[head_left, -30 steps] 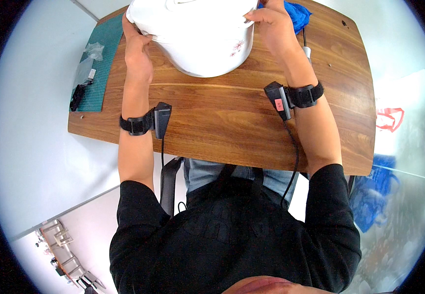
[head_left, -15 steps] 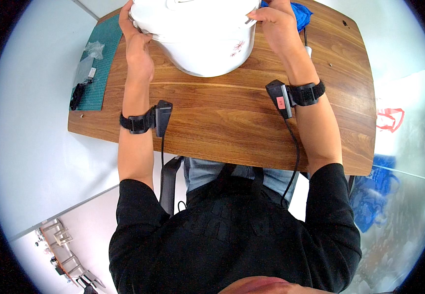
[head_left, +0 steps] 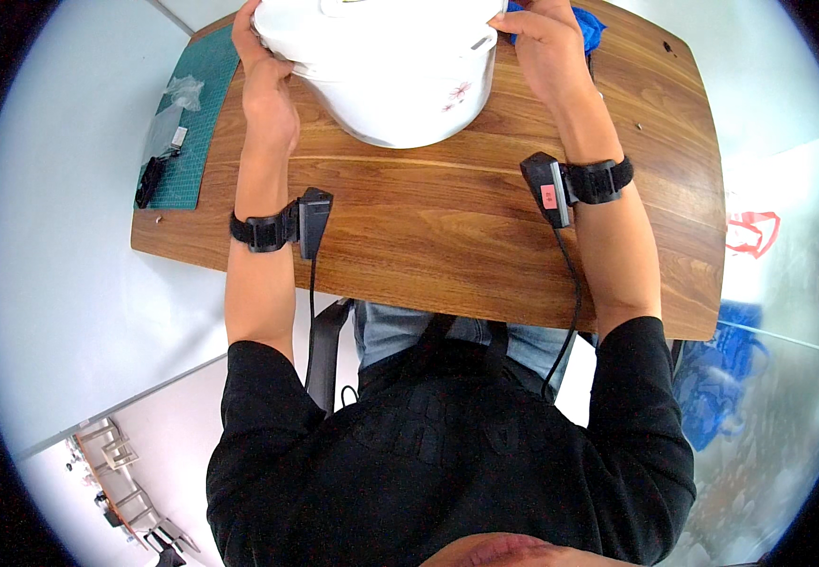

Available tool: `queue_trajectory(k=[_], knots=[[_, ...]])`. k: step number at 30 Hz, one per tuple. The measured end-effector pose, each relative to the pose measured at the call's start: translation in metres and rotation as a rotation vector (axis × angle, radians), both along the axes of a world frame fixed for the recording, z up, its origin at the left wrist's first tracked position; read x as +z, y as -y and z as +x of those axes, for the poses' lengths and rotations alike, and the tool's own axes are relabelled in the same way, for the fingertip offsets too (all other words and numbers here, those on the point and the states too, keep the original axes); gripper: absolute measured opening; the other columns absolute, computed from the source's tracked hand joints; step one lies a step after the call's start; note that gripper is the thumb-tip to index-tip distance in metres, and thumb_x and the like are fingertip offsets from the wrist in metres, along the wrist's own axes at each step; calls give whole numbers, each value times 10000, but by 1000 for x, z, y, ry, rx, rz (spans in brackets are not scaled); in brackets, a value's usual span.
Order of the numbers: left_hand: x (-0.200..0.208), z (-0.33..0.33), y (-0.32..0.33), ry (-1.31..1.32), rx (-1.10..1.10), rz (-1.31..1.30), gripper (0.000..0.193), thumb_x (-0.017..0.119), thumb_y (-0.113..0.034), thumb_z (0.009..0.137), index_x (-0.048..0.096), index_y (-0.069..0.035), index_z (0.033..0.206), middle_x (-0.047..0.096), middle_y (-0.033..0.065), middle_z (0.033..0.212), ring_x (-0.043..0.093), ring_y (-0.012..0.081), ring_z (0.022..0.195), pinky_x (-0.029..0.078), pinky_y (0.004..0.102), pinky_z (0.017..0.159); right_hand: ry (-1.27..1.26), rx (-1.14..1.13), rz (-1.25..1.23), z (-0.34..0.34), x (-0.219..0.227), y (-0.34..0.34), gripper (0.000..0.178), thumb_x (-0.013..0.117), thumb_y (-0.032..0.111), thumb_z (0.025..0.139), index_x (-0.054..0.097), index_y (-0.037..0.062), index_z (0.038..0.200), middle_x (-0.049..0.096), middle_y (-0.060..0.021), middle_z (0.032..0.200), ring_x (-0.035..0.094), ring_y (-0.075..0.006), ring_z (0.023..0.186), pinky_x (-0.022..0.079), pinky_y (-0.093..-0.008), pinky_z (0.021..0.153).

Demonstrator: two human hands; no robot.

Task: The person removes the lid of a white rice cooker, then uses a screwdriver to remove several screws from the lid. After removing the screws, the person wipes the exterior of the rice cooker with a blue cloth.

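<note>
A white rice cooker (head_left: 395,99) with a rounded body and a small pink flower print stands at the far edge of my view, its top cut off by the frame. My left hand (head_left: 268,90) is closed on its left side, thumb near the lid seam and fingers round the edge. At the right side, my right hand (head_left: 549,47) has its thumb tip against the lid's edge, above a small dark slot. The other fingers of that hand run up to the frame's top and are partly hidden.
Under the cooker is a brown wooden table (head_left: 409,236). A green cutting mat (head_left: 204,113) on the left carries clear plastic wrapping (head_left: 183,93) and a black cord (head_left: 150,180). Blue crumpled material (head_left: 587,30) lies behind my right hand. Cabled sensors (head_left: 313,222) are strapped to both wrists.
My right hand has shifted slightly right and up, its thumb sliding off the slot to the lid's edge. The cooker has moved slightly right with my left hand still on it.
</note>
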State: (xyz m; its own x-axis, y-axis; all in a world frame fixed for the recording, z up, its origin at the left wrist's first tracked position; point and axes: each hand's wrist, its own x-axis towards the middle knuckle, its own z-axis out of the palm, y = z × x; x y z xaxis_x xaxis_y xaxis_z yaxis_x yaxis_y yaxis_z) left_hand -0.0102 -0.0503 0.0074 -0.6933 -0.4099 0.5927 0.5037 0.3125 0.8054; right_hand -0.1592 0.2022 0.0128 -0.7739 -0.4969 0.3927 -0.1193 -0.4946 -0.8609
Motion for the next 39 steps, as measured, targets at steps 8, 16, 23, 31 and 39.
queue_trajectory(k=[8,16,23,31,39], knots=[[5,0,10,32,-35,-31,851,508,-167,749,326,-100,1578,406,133,1559,341,281,1477,221,420,1253,-50,4,-1,-8,-6,-1,664,576,-54,742,438,10,1389,532,-163,1280,525,-260,1173,471,-372,1004],[1,8,28,66,-102,76,899,608,-205,789,272,-92,1616,407,137,1564,341,322,1475,244,446,1237,-54,59,42,-8,10,-8,645,706,110,827,503,34,1434,542,-165,1391,491,-301,1311,401,-397,1113],[16,18,18,157,-123,-84,1105,851,-397,818,191,-18,1618,303,260,1615,252,425,1530,274,568,1224,-600,-410,491,-12,35,-12,576,745,391,918,628,79,1387,607,-222,1403,591,-378,1292,520,-477,1018],[18,14,18,217,-113,-96,1263,961,-472,655,240,-84,1617,368,254,1577,313,456,1495,342,617,1192,-786,-446,814,-15,67,12,588,754,416,908,654,60,1365,700,-231,1261,700,-368,1117,541,-434,981],[14,7,23,122,-70,-179,1264,955,-513,639,274,-74,1610,373,261,1583,322,426,1503,323,583,1208,-636,-382,766,-17,67,12,484,763,374,919,708,100,1315,745,-197,1167,726,-295,1042,561,-403,909]])
